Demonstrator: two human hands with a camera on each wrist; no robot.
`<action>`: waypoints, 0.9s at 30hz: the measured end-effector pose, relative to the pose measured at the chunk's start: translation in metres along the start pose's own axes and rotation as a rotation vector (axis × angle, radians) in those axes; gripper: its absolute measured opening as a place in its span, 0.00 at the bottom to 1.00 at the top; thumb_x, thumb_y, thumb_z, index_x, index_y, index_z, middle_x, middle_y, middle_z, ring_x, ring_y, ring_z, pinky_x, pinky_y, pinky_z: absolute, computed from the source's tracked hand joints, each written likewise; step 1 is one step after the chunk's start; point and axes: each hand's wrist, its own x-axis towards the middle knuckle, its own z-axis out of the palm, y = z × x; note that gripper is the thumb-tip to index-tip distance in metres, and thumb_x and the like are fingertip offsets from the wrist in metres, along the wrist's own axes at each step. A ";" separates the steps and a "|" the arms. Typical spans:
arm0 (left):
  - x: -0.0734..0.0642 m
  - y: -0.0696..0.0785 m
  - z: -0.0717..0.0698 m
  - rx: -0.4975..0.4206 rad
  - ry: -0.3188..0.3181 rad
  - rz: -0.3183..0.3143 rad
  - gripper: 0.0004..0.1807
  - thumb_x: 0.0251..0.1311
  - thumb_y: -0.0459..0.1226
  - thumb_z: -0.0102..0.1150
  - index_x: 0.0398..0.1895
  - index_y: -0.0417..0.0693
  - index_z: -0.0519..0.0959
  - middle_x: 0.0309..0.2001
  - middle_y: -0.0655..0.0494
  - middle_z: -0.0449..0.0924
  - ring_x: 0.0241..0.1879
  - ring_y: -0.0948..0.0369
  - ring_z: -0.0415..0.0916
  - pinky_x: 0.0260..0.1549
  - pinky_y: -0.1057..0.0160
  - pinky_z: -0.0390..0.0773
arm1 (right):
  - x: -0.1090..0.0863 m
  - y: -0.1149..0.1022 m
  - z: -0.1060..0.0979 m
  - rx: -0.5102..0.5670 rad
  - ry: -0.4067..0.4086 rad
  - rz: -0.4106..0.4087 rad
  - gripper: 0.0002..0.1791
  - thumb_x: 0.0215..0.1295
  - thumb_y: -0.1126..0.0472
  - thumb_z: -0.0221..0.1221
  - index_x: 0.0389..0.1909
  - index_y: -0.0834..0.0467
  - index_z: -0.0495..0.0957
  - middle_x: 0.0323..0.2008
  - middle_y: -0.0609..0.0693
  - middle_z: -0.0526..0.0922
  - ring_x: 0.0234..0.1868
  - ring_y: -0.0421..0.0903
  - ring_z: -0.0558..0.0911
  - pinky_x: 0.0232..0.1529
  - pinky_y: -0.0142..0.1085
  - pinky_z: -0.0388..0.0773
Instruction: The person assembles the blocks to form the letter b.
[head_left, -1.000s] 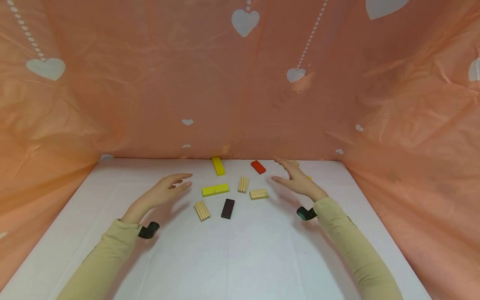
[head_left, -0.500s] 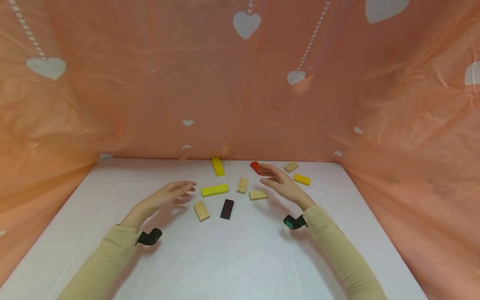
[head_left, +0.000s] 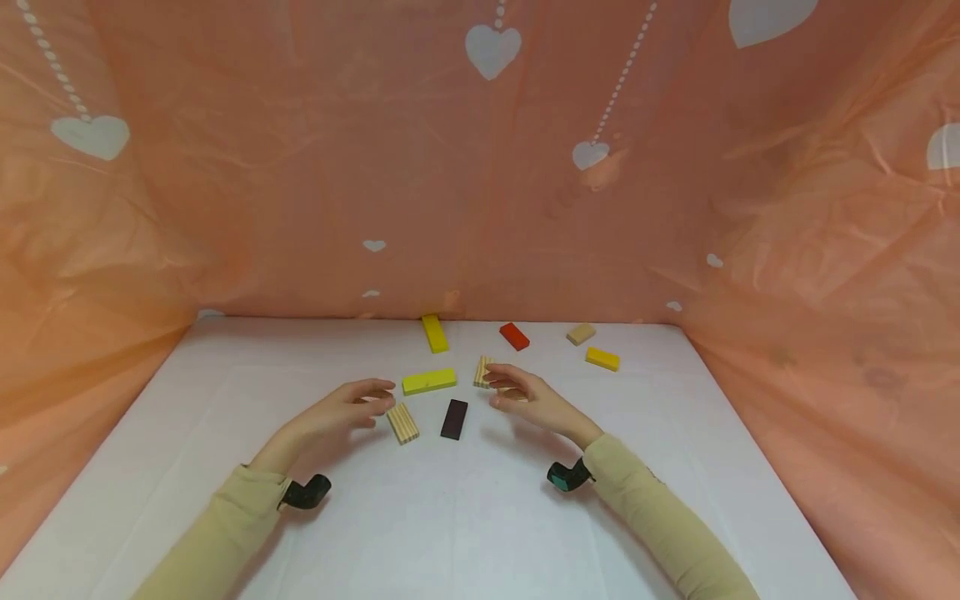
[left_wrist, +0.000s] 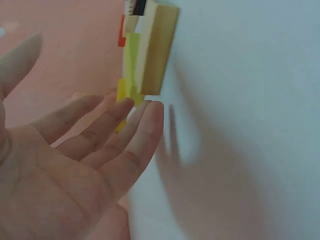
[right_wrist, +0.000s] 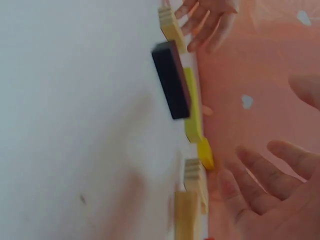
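My left hand hovers with fingers loosely extended beside a striped wooden block. In the left wrist view its fingertips come close to that block's near end, and nothing lies in the palm. My right hand is over another wooden block, mostly hiding it in the head view; the right wrist view shows this block beside the relaxed fingers. A second striped block peeks out behind the right fingertips. Between the hands lie a dark brown block and a yellow-green block.
Farther back on the white table are a yellow block, a red block, a tan block and an orange-yellow block. A pink curtain with white hearts encloses the back and sides.
My right hand has swept left and nearer, past the red block to the wooden blocks in the middle. My left hand has shifted slightly right and nearer. The blocks have stayed put.
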 end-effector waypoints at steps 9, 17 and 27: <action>0.003 -0.002 0.011 0.113 0.039 0.037 0.39 0.52 0.37 0.71 0.64 0.29 0.64 0.56 0.36 0.72 0.55 0.43 0.70 0.56 0.47 0.73 | -0.003 -0.028 0.019 0.023 -0.077 0.028 0.35 0.64 0.65 0.61 0.68 0.68 0.57 0.65 0.67 0.64 0.65 0.63 0.64 0.67 0.56 0.61; 0.012 -0.004 0.014 0.208 0.075 0.092 0.38 0.46 0.34 0.75 0.59 0.25 0.68 0.51 0.35 0.75 0.47 0.47 0.73 0.50 0.49 0.78 | 0.001 -0.024 0.029 -0.040 -0.047 0.010 0.36 0.60 0.65 0.65 0.66 0.68 0.61 0.62 0.64 0.68 0.62 0.61 0.68 0.65 0.53 0.65; 0.015 -0.004 0.023 0.252 0.159 -0.010 0.37 0.46 0.37 0.75 0.57 0.27 0.71 0.53 0.39 0.75 0.50 0.47 0.72 0.53 0.49 0.75 | 0.014 0.005 0.041 -0.159 0.001 0.052 0.39 0.56 0.56 0.69 0.66 0.61 0.64 0.58 0.53 0.74 0.55 0.48 0.73 0.59 0.40 0.73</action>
